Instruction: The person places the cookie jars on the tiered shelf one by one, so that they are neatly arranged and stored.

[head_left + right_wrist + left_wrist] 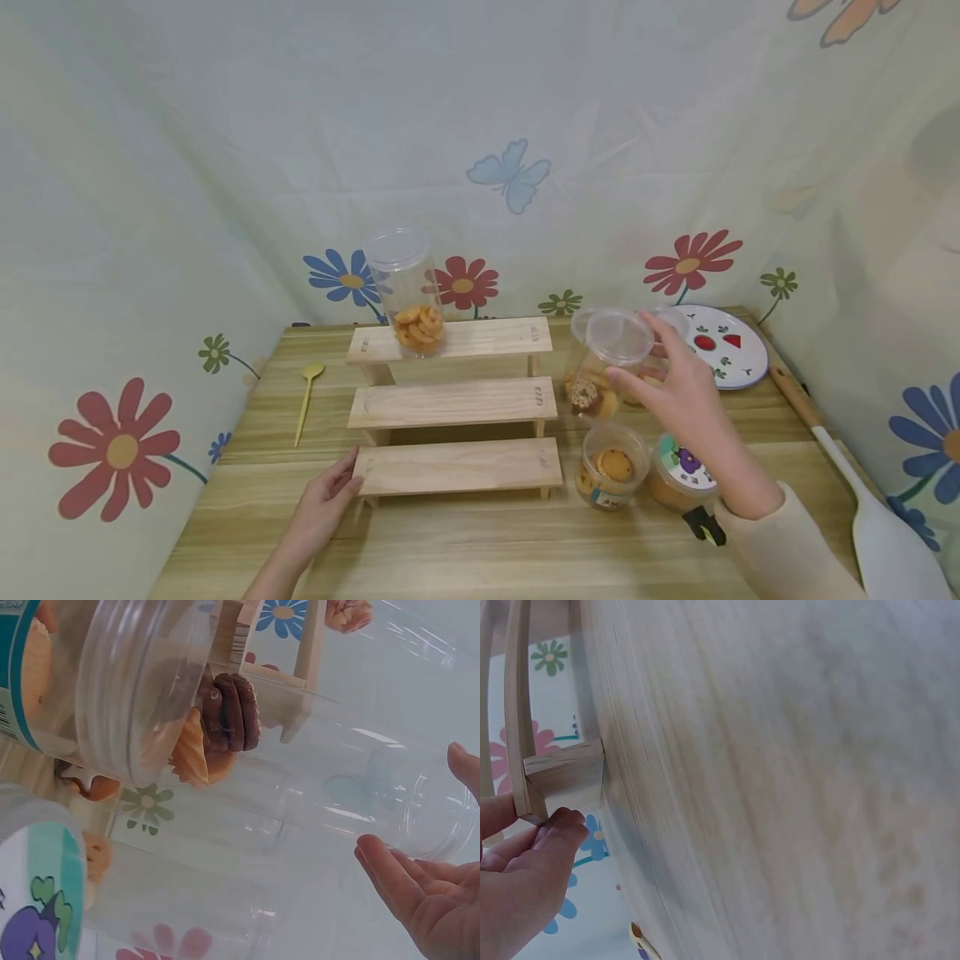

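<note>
A tall clear jar (626, 358) with chocolate-coated and golden cookies is gripped near its lid by my right hand (678, 375), thumb at the front and fingers along the far side. The right wrist view shows its cookies (232, 712) higher than those in the jars behind. My left hand (322, 508) pinches the left end of the lowest step of a three-step wooden stand (457, 467); in the left wrist view the thumb and fingers (559, 829) meet at the board's corner. On the top step stands another clear jar (408, 283) of small golden biscuits.
More clear jars stand behind the held one. Nearer stand a short cookie tub (611, 467) and a tub with a purple-flower lid (682, 467). A patterned plate (727, 367) and a white spatula (892, 533) lie right; a gold spoon (305, 404) lies left.
</note>
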`<state>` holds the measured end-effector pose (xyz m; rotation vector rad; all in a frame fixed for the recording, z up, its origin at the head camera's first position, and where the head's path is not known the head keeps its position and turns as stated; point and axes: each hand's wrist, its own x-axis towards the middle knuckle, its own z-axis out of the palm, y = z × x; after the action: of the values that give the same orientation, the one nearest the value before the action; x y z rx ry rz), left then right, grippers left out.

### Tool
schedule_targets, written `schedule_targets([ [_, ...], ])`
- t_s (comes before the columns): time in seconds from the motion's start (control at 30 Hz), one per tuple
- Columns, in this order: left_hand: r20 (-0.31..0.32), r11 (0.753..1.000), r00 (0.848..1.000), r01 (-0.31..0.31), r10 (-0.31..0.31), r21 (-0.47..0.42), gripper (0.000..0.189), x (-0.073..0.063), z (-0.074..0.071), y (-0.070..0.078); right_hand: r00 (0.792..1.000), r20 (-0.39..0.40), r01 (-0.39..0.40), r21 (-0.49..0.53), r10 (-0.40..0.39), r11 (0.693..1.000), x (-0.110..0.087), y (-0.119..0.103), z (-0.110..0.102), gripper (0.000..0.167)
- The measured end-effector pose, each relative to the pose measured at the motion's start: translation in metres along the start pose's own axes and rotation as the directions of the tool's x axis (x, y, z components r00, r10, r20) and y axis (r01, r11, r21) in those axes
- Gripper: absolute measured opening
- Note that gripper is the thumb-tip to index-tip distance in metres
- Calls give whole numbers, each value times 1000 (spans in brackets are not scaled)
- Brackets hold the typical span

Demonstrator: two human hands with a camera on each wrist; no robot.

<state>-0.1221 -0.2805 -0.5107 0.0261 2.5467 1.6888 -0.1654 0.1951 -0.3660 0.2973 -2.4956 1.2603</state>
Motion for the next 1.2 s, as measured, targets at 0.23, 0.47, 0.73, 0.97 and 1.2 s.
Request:
schedule_targets([
  [0.23, -4, 1000, 1000, -1, 1, 2, 53, 0, 0, 1, 999, -17, 44, -24, -44, 999, -2, -8, -4, 86],
  [0.47, -8, 1000, 1000, -5, 5, 2, 53, 0, 1, 1, 995, -53, 78, -46, -80, 996, -2, -17, -8, 85],
  [0.73, -15, 1000, 1000, -5, 4, -3, 53, 0, 1, 0, 995, -54, 84, -51, -86, 995, 1, -27, -12, 86],
  [0.97, -18, 1000, 1000, -4, 4, -4, 52, 0, 1, 0, 994, -56, 94, -46, -97, 994, 4, -35, -14, 87],
  [1.2, -26, 1000, 1000, -1, 0, -7, 52, 1, 2, -1, 993, -48, 111, -15, -111, 994, 5, -42, -13, 85],
])
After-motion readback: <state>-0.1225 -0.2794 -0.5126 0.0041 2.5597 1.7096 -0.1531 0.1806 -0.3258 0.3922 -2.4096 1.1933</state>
